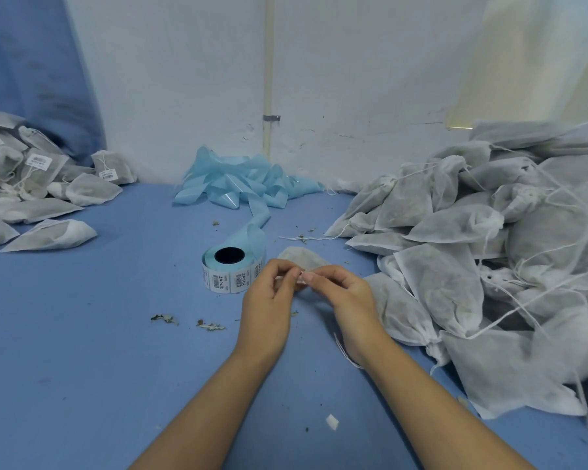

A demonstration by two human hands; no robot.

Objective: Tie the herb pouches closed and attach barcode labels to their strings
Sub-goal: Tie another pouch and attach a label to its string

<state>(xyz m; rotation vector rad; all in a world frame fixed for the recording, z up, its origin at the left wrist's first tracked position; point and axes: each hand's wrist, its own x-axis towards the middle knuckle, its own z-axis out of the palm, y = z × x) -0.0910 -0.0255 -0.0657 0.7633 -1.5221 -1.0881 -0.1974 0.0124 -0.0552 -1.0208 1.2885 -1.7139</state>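
At the centre of the frame our left hand (269,286) and right hand (340,290) meet fingertip to fingertip, both pinching a small white label (300,278) between them. A pouch (301,257) lies on the blue desk (82,334) just behind our hands, and a thin string (343,351) trails under the right wrist; whether the label already wraps that string we cannot tell.

We judge the labelling step is in hand, the sticker being folded or pressed shut. The label roll (230,271) stands just left of our hands, its spent blue backing (245,188) heaped at upper centre. Finished, tagged pouches (38,184) lie at the left edge; the untied heap (489,252) fills the right.

Next we likely need to press the sticker halves flat around the string, set this pouch leftward, and draw another from the right heap.
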